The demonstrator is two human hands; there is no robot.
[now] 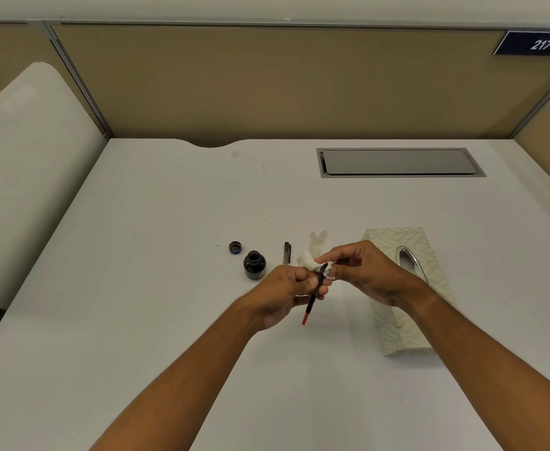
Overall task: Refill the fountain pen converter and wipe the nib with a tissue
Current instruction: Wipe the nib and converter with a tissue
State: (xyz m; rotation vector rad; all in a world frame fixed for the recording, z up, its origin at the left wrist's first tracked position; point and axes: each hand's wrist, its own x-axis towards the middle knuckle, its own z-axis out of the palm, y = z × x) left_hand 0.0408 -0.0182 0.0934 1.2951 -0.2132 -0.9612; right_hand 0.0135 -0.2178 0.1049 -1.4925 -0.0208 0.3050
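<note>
I'm in an office cubicle: tan fabric partition panels with metal frames wall my white bench at twelve o'clock, a numbered plate reading 217 hangs at two o'clock, and a cable hatch is set flush into the bench.

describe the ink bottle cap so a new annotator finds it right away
Start at the white desk and find the open black ink bottle just left of the left hand. The ink bottle cap lies up and to the left of it, apart from it. It is the small dark ring lying flat, lower than the bottle.
</note>
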